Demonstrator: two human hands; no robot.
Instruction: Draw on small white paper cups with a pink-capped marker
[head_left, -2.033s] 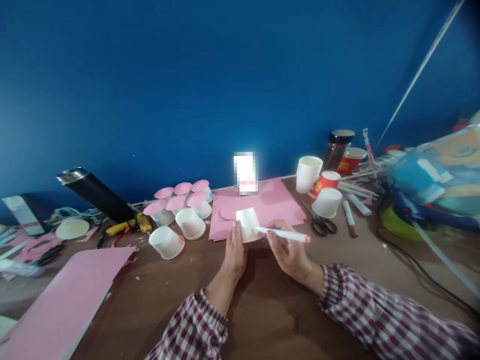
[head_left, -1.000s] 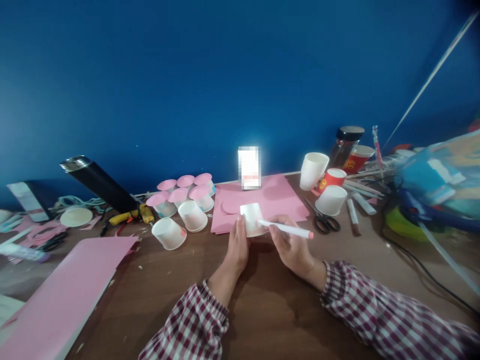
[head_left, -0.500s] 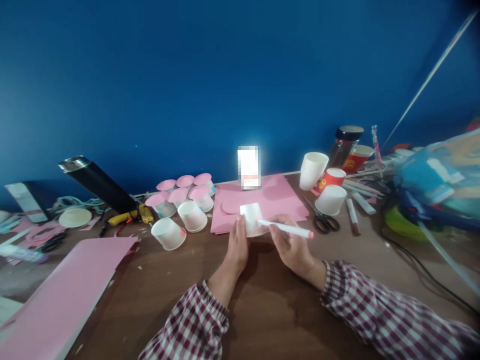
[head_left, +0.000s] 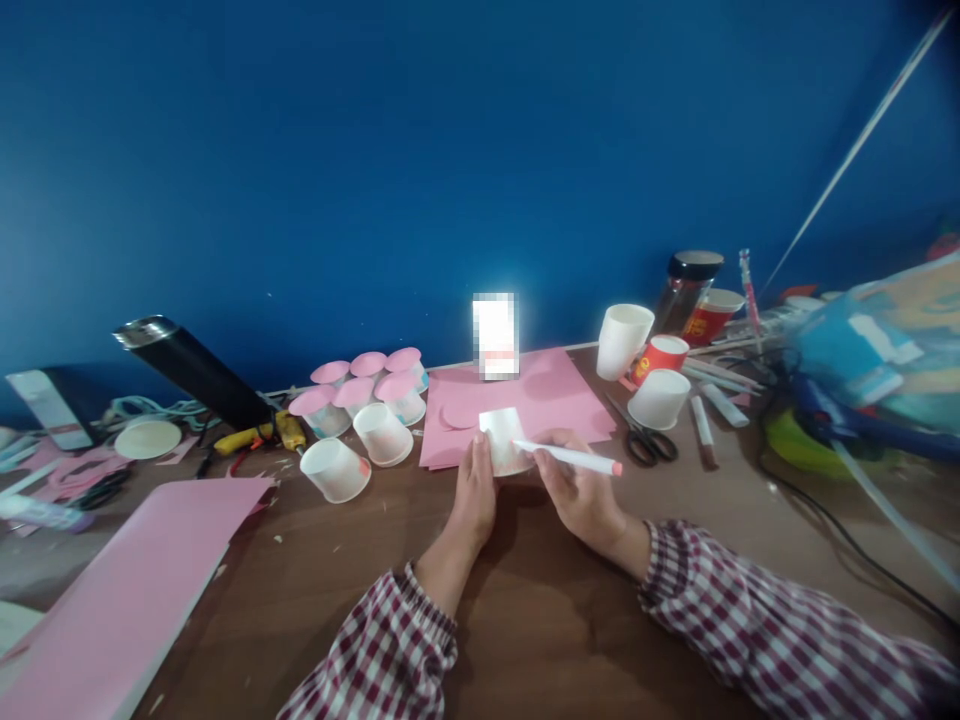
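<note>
My left hand (head_left: 475, 487) is closed around the left side of a white paper cup (head_left: 504, 440), held just in front of the pink paper sheets (head_left: 555, 385). In my right hand (head_left: 581, 495) is a white marker (head_left: 581, 458) with a reddish-orange end, its tip touching or very near the cup's side. A small faint orange mark shows at the tip. Left of my hands stand two white paper cups (head_left: 335, 470), one bearing an orange patch. Behind them are several cups topped with pink paper discs (head_left: 358, 392).
Black scissors (head_left: 651, 446), white cups (head_left: 660, 398), a red cup (head_left: 660, 358) and pens (head_left: 703, 432) lie to the right. A black flask (head_left: 199, 370), a yellow-handled tool (head_left: 262, 435) and a large pink sheet (head_left: 142, 590) are on the left. A bright blurred screen (head_left: 496, 336) stands at the back.
The marker's rear end has shifted slightly left, while its tip stays at the cup. Both hands are almost where they were; the view has moved a little.
</note>
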